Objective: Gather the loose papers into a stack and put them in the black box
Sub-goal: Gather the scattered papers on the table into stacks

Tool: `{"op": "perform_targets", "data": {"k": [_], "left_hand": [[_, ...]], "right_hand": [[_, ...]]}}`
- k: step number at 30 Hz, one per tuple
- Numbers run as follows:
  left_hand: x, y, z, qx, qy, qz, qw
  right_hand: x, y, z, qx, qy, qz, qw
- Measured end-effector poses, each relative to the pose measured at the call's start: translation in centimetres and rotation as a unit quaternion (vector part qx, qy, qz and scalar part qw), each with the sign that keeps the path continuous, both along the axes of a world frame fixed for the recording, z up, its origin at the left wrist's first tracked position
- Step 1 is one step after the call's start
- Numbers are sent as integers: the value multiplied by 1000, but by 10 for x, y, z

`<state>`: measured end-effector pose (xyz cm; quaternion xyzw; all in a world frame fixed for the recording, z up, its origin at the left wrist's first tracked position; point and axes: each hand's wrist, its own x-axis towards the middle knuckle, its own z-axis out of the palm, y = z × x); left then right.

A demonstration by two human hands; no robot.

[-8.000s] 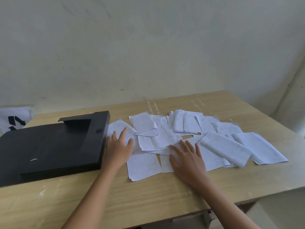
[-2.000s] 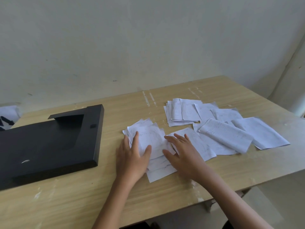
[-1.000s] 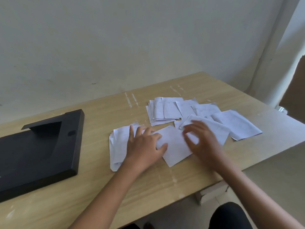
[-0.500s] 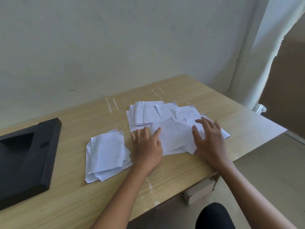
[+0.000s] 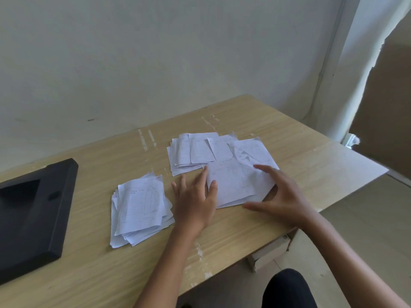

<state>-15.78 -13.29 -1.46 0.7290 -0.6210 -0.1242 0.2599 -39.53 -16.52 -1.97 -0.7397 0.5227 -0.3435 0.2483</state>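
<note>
White papers lie in three groups on the wooden table point(image 5: 244, 230). A rough stack point(image 5: 140, 207) sits at centre left, free of both hands. A fanned group point(image 5: 195, 152) lies farther back. A third bunch point(image 5: 235, 183) lies between my hands. My left hand point(image 5: 195, 201) rests flat with fingers spread, its fingertips on the bunch's left edge. My right hand point(image 5: 280, 196) arches over the bunch's right edge, fingers and thumb apart and touching the sheets. The black box point(image 5: 33, 216) lies at the far left, partly cut off.
A pale wall runs behind the table. The table's right edge and near edge are close to my right hand. Below the near edge sit a cardboard piece point(image 5: 269, 252) and my dark-clothed knee point(image 5: 289, 287).
The papers on the right have been pushed closer together into a tighter bunch between my hands. My right hand has curled around their right edge. The left stack has stayed put.
</note>
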Motion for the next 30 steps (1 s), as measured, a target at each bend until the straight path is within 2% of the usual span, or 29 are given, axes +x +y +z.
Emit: {"op": "perform_targets", "data": {"k": [3, 5, 8, 12, 17, 20, 22, 24, 27, 30], "left_hand": [[1, 0, 0, 0, 13, -37, 999], [-1, -1, 0, -11, 2, -68, 998], [-2, -3, 1, -51, -10, -22, 998], [-1, 4, 3, -64, 33, 96, 993], [-16, 13, 7, -83, -51, 65, 993], [-31, 14, 8, -3, -15, 64, 998], [-44, 8, 10, 42, -5, 58, 997], [-56, -1, 15, 70, 1, 48, 996], [-68, -5, 16, 80, 30, 41, 996], [-79, 13, 8, 50, 42, 35, 997]], "right_hand": [[5, 1, -3, -14, 37, 23, 999], [12, 2, -2, -61, 54, 14, 997], [17, 1, -4, -121, 77, 4, 990], [6, 0, 4, -64, -7, -68, 996], [5, 5, 7, -31, -68, -32, 997], [9, 7, 8, -57, -110, -68, 990], [8, 4, 6, -88, -92, -138, 982], [8, 0, 5, -69, -67, -188, 977], [6, -6, 5, 9, -52, -202, 978], [-4, -21, 8, 30, -5, -184, 982]]}}
